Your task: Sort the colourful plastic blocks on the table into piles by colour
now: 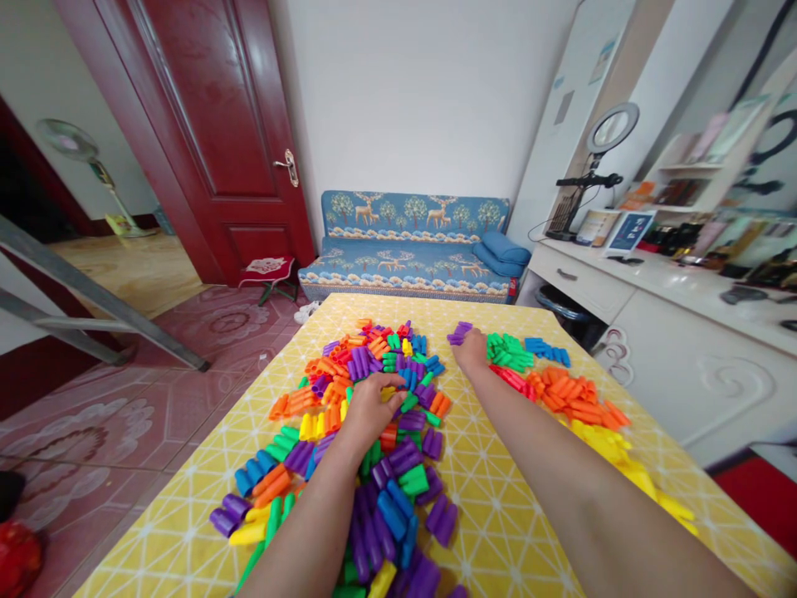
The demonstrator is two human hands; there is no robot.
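Note:
A mixed heap of ribbed plastic toy building pieces (367,531), in purple, green, blue, orange, red and yellow, covers the left and middle of the table. My left hand (372,407) is over this heap, palm down, with thumb and fingers apart around nothing I can make out. Farther forward, my right hand (471,350) has its fingertips closed at some purple pieces (459,333); its fingers are partly hidden. Right of that hand lie single-colour groups: green pieces (509,351), blue pieces (548,350), red pieces (511,380), orange pieces (576,396) and yellow pieces (601,444), partly behind my right forearm.
The table has a yellow patterned cloth (486,498). Beyond it stands a blue sofa (404,253). A white dresser (672,332) with a ring light (613,129) is at right. A red door (212,108), a small stool (267,270) and a metal ladder (93,291) are left.

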